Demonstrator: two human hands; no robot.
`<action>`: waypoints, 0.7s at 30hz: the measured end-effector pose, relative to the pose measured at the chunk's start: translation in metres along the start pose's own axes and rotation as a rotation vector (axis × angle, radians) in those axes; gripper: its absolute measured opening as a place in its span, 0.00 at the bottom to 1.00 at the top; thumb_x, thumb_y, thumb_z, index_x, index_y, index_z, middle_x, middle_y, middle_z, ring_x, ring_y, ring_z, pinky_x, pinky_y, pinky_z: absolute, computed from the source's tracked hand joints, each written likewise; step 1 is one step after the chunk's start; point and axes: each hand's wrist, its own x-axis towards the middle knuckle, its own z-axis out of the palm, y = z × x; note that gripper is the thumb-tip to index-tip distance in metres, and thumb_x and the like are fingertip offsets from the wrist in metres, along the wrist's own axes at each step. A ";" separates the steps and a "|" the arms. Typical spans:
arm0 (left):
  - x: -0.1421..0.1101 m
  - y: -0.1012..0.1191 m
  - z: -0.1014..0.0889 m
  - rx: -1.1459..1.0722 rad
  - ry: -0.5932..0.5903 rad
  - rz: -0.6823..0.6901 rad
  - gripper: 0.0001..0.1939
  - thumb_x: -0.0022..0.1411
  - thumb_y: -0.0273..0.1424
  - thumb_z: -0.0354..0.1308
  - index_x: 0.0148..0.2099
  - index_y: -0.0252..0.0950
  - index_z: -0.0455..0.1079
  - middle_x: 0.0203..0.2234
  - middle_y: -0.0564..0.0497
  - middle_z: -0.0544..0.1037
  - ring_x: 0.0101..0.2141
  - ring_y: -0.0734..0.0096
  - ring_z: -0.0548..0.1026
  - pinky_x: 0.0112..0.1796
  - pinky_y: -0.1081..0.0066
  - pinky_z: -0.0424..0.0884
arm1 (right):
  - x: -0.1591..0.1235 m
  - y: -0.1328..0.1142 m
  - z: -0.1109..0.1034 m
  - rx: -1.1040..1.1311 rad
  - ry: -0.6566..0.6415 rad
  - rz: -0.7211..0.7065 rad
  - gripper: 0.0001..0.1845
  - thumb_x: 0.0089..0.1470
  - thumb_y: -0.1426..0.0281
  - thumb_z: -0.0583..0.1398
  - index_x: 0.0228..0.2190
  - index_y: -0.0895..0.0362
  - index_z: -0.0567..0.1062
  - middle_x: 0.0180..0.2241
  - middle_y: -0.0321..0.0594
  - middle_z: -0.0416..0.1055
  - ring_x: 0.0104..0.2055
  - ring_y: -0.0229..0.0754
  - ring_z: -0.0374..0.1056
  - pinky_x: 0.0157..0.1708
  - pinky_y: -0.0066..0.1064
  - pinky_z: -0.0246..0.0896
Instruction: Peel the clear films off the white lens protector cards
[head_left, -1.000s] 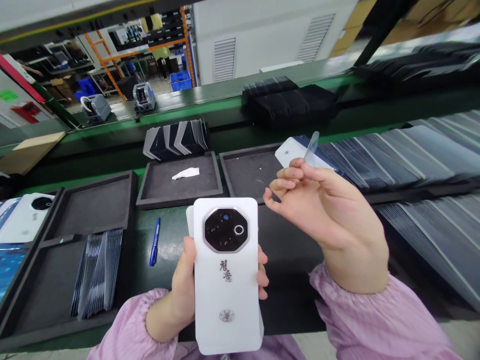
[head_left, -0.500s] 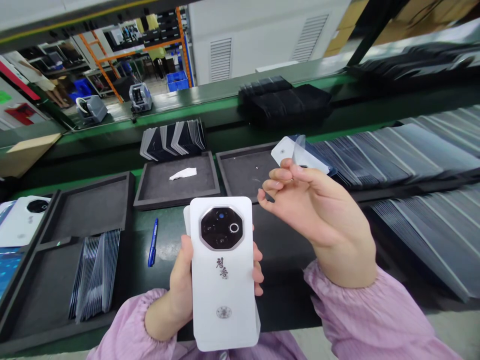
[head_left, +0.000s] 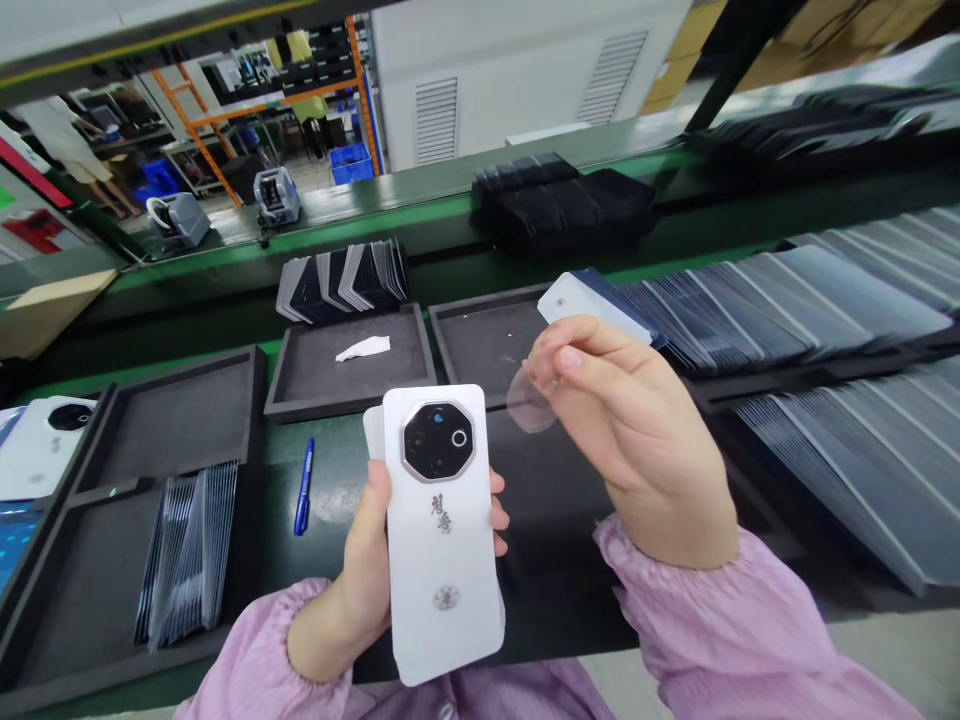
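A workshop opens out behind a long, dark green worktop (head_left: 337, 480): an orange rack (head_left: 358, 90) stands at the back left, and a pale wall (head_left: 517, 80) with slatted vents (head_left: 437, 120) fills the middle. At the near edge I see a person in pink sleeves (head_left: 742, 620).

Held above the worktop, in front of the person, is a white phone-back panel (head_left: 442, 555), its black, eight-sided camera block (head_left: 438, 442) near the top. The left hand (head_left: 364, 550) is clamped around it, thumb on one side, fingertips on the other; another white piece (head_left: 373, 430) peeks out behind.

The right hand (head_left: 637, 440) is raised, thumb and finger together on a clear rounded film (head_left: 532, 410) that hangs beside the panel without touching it.

To the left, a blue pen (head_left: 304, 490) lies on the worktop; beyond it, a dark tray (head_left: 300, 390) holds a torn white scrap (head_left: 364, 348). Farther right runs a row of glossy dark sheets (head_left: 735, 310).
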 end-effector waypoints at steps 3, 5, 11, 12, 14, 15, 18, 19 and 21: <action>0.001 -0.001 -0.003 -0.009 0.025 -0.053 0.41 0.61 0.61 0.50 0.58 0.30 0.74 0.41 0.38 0.81 0.36 0.58 0.78 0.40 0.62 0.74 | -0.004 0.003 0.001 -0.099 -0.032 -0.078 0.04 0.53 0.66 0.69 0.32 0.51 0.80 0.30 0.36 0.73 0.32 0.39 0.68 0.33 0.32 0.68; 0.004 -0.001 -0.005 -0.009 0.045 -0.090 0.42 0.61 0.62 0.50 0.55 0.27 0.76 0.41 0.37 0.81 0.36 0.58 0.78 0.40 0.63 0.75 | -0.004 0.005 0.002 -0.131 -0.068 -0.095 0.03 0.54 0.66 0.69 0.32 0.51 0.81 0.31 0.36 0.75 0.32 0.39 0.70 0.33 0.31 0.68; 0.016 -0.003 -0.009 -0.019 0.088 -0.173 0.38 0.62 0.59 0.52 0.50 0.26 0.78 0.37 0.37 0.82 0.33 0.59 0.79 0.38 0.64 0.76 | 0.001 0.008 0.006 -0.162 -0.265 -0.003 0.04 0.54 0.68 0.69 0.30 0.55 0.81 0.30 0.37 0.77 0.32 0.39 0.71 0.35 0.31 0.67; 0.017 -0.004 -0.009 -0.019 0.089 -0.171 0.38 0.62 0.58 0.52 0.51 0.27 0.78 0.37 0.37 0.82 0.33 0.59 0.79 0.38 0.63 0.76 | 0.001 0.008 0.007 -0.167 -0.278 0.004 0.04 0.54 0.68 0.68 0.30 0.55 0.81 0.29 0.37 0.77 0.32 0.39 0.71 0.34 0.31 0.67; 0.017 -0.004 -0.008 -0.010 0.090 -0.158 0.37 0.62 0.58 0.53 0.51 0.26 0.78 0.38 0.37 0.83 0.34 0.58 0.79 0.38 0.63 0.77 | 0.000 0.009 0.008 -0.200 -0.288 0.004 0.03 0.54 0.69 0.67 0.30 0.56 0.81 0.29 0.37 0.77 0.32 0.39 0.71 0.34 0.31 0.65; 0.016 -0.004 -0.008 -0.004 0.091 -0.151 0.37 0.62 0.57 0.54 0.50 0.26 0.78 0.38 0.37 0.83 0.35 0.58 0.80 0.39 0.63 0.77 | 0.000 0.010 0.009 -0.226 -0.286 -0.004 0.02 0.54 0.70 0.67 0.30 0.56 0.81 0.29 0.37 0.78 0.32 0.39 0.71 0.34 0.31 0.65; 0.015 -0.005 -0.009 0.008 0.090 -0.152 0.38 0.61 0.58 0.55 0.50 0.26 0.78 0.37 0.37 0.83 0.34 0.59 0.80 0.38 0.64 0.77 | -0.003 0.011 0.011 -0.292 -0.281 -0.021 0.02 0.53 0.71 0.66 0.30 0.56 0.81 0.29 0.38 0.78 0.32 0.41 0.70 0.34 0.33 0.64; 0.015 -0.005 -0.010 0.010 0.090 -0.156 0.38 0.60 0.58 0.55 0.50 0.26 0.78 0.37 0.38 0.83 0.34 0.59 0.80 0.38 0.64 0.77 | -0.004 0.011 0.011 -0.309 -0.281 -0.024 0.03 0.54 0.71 0.65 0.30 0.56 0.81 0.30 0.38 0.78 0.32 0.41 0.71 0.35 0.33 0.63; 0.015 -0.007 -0.012 0.015 0.087 -0.161 0.39 0.60 0.59 0.54 0.49 0.26 0.78 0.36 0.38 0.83 0.33 0.59 0.80 0.39 0.65 0.77 | -0.005 0.012 0.011 -0.341 -0.278 -0.034 0.03 0.55 0.71 0.64 0.30 0.56 0.81 0.30 0.38 0.78 0.33 0.42 0.71 0.35 0.34 0.63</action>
